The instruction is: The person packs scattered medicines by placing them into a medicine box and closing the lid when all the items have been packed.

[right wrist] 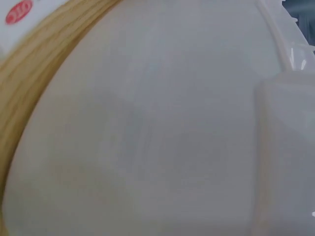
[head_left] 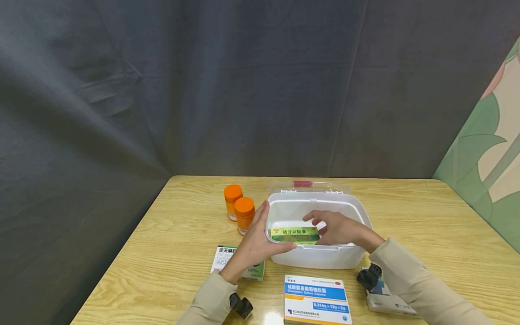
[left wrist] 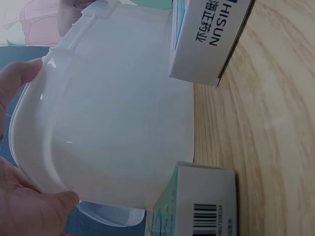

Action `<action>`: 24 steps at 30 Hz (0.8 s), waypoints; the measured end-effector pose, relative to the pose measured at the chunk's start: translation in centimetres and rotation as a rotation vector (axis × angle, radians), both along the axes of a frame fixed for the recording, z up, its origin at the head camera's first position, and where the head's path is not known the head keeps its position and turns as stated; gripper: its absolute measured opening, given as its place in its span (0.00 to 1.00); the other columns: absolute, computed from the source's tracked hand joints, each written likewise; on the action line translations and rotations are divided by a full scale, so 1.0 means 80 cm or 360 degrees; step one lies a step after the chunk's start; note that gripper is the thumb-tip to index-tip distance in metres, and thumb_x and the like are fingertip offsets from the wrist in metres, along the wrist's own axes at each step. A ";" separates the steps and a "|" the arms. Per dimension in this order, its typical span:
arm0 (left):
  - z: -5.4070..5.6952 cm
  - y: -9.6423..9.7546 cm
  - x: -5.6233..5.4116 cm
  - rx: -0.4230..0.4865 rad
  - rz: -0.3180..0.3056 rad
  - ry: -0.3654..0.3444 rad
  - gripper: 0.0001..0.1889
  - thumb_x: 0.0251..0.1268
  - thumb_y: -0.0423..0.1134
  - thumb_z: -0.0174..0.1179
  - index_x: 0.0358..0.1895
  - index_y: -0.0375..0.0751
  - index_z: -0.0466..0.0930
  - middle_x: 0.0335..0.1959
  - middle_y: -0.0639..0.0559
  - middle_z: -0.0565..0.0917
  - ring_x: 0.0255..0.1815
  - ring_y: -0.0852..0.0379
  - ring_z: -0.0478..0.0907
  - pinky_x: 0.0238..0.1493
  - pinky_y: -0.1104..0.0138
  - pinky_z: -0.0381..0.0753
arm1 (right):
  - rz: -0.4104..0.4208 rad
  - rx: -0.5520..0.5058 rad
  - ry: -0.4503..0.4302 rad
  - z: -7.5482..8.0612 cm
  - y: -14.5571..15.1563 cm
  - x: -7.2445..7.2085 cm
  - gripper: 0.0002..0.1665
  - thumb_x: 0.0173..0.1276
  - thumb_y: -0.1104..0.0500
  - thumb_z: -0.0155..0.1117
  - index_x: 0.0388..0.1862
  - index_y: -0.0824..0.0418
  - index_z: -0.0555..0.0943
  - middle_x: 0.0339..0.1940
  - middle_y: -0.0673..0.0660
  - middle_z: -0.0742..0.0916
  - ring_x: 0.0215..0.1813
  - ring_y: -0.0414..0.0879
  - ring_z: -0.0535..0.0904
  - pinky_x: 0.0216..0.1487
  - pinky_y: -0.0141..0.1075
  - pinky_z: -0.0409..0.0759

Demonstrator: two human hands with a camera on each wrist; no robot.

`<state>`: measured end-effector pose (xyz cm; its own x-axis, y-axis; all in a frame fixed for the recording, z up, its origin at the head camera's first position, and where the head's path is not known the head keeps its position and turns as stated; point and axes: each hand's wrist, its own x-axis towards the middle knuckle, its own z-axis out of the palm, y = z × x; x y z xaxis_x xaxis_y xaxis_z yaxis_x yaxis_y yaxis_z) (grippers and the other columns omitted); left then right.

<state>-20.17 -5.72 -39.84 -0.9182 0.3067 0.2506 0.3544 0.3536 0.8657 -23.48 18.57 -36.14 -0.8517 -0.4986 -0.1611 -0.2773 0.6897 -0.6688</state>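
A white plastic storage box (head_left: pixel 321 258) stands on the table with its clear lid (head_left: pixel 280 185) swung back. My left hand (head_left: pixel 259 237) grips its left front corner, thumb along the front rim and fingers on the left side. Inside lies a green medicine carton (head_left: pixel 294 234), near the front left. Over the box's interior, my right hand (head_left: pixel 340 228) has its fingers spread and bent at the carton's right end; whether they touch it is unclear. The white wall (right wrist: pixel 147 123) fills most of the right wrist view, hiding that hand.
Two orange bottles (head_left: pixel 233 193) (head_left: pixel 244 206) stand left of the box. A green-and-white carton (head_left: pixel 253 272) lies partly under my left wrist. In front is a blue-and-white carton (head_left: pixel 317 300); another carton (head_left: pixel 390 303) lies beneath my right forearm. Dark cloth (head_left: pixel 260 90) hangs behind the table.
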 end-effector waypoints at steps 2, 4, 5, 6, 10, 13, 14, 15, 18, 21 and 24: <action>0.001 0.000 0.000 -0.0012 0.0003 -0.0001 0.59 0.46 0.52 0.76 0.78 0.47 0.45 0.77 0.47 0.46 0.66 0.42 0.63 0.62 0.49 0.68 | 0.0006 -0.0042 -0.0047 0.000 0.000 0.000 0.37 0.51 0.66 0.77 0.61 0.61 0.75 0.55 0.65 0.78 0.47 0.56 0.81 0.47 0.46 0.82; 0.001 0.000 0.000 -0.0020 0.0004 0.0003 0.59 0.47 0.52 0.76 0.78 0.46 0.44 0.78 0.46 0.46 0.66 0.42 0.63 0.63 0.48 0.68 | 0.0017 -0.0050 -0.0060 0.000 0.000 -0.001 0.36 0.52 0.65 0.77 0.61 0.60 0.75 0.55 0.64 0.78 0.47 0.56 0.80 0.47 0.47 0.82; 0.001 0.000 0.000 -0.0024 0.0005 0.0005 0.59 0.47 0.52 0.76 0.78 0.46 0.44 0.78 0.46 0.45 0.67 0.42 0.62 0.63 0.48 0.68 | 0.0022 -0.0043 -0.0056 0.000 0.000 -0.001 0.35 0.52 0.63 0.77 0.60 0.60 0.75 0.54 0.64 0.79 0.47 0.56 0.80 0.47 0.47 0.82; 0.001 0.000 0.000 -0.0027 0.0008 0.0006 0.59 0.47 0.52 0.76 0.78 0.46 0.44 0.78 0.46 0.45 0.67 0.42 0.62 0.63 0.48 0.67 | 0.0024 -0.0033 -0.0051 0.000 0.000 -0.001 0.35 0.52 0.62 0.78 0.60 0.60 0.76 0.54 0.63 0.79 0.47 0.56 0.81 0.47 0.47 0.82; 0.002 0.001 0.000 -0.0028 0.0008 0.0007 0.59 0.47 0.52 0.76 0.78 0.46 0.45 0.77 0.46 0.46 0.66 0.42 0.63 0.62 0.48 0.68 | 0.0015 -0.0013 -0.0047 0.002 0.000 0.000 0.32 0.53 0.59 0.78 0.58 0.59 0.77 0.52 0.62 0.80 0.47 0.54 0.81 0.47 0.47 0.82; 0.001 0.001 0.000 -0.0010 -0.0003 0.0002 0.58 0.47 0.52 0.76 0.78 0.47 0.45 0.77 0.46 0.47 0.64 0.42 0.65 0.61 0.49 0.70 | 0.0013 -0.0013 -0.0057 0.003 -0.001 0.000 0.31 0.54 0.58 0.78 0.57 0.59 0.77 0.51 0.61 0.81 0.47 0.54 0.81 0.47 0.47 0.82; 0.001 0.001 0.000 -0.0005 -0.0005 0.0001 0.58 0.47 0.52 0.76 0.78 0.47 0.45 0.77 0.46 0.47 0.64 0.42 0.65 0.61 0.49 0.71 | 0.0011 -0.0014 -0.0059 0.003 -0.001 0.000 0.31 0.54 0.58 0.77 0.56 0.59 0.78 0.51 0.61 0.81 0.47 0.54 0.81 0.47 0.47 0.82; 0.001 0.001 0.001 -0.0001 -0.0007 -0.0001 0.58 0.47 0.51 0.75 0.78 0.47 0.45 0.77 0.47 0.47 0.64 0.42 0.65 0.60 0.50 0.71 | 0.0008 -0.0010 -0.0059 0.003 -0.001 0.000 0.31 0.54 0.58 0.78 0.56 0.60 0.78 0.51 0.61 0.81 0.46 0.54 0.81 0.47 0.48 0.82; 0.001 0.001 0.001 -0.0002 -0.0006 0.0003 0.58 0.47 0.51 0.75 0.78 0.47 0.45 0.77 0.47 0.47 0.64 0.42 0.65 0.60 0.50 0.71 | -0.0027 0.0029 -0.0043 0.003 -0.002 0.000 0.31 0.53 0.56 0.78 0.55 0.59 0.78 0.50 0.60 0.81 0.46 0.53 0.81 0.48 0.49 0.81; 0.001 0.001 0.001 -0.0002 -0.0010 0.0009 0.58 0.47 0.51 0.75 0.78 0.46 0.45 0.77 0.47 0.47 0.64 0.42 0.65 0.60 0.50 0.71 | -0.0063 0.0125 -0.0010 0.005 -0.002 0.000 0.31 0.52 0.53 0.79 0.54 0.59 0.79 0.49 0.60 0.82 0.45 0.52 0.80 0.47 0.50 0.81; 0.002 0.001 0.001 0.0006 -0.0018 0.0011 0.58 0.47 0.51 0.76 0.78 0.46 0.45 0.77 0.46 0.47 0.64 0.42 0.65 0.61 0.50 0.71 | -0.0058 0.0224 0.0015 0.006 -0.002 0.000 0.30 0.52 0.52 0.78 0.53 0.58 0.79 0.50 0.59 0.82 0.46 0.52 0.79 0.47 0.52 0.80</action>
<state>-20.12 -5.66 -39.71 -0.9131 0.3159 0.2579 0.3640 0.3463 0.8646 -23.46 18.39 -35.62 -0.8707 -0.4402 -0.2194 -0.2559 0.7864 -0.5622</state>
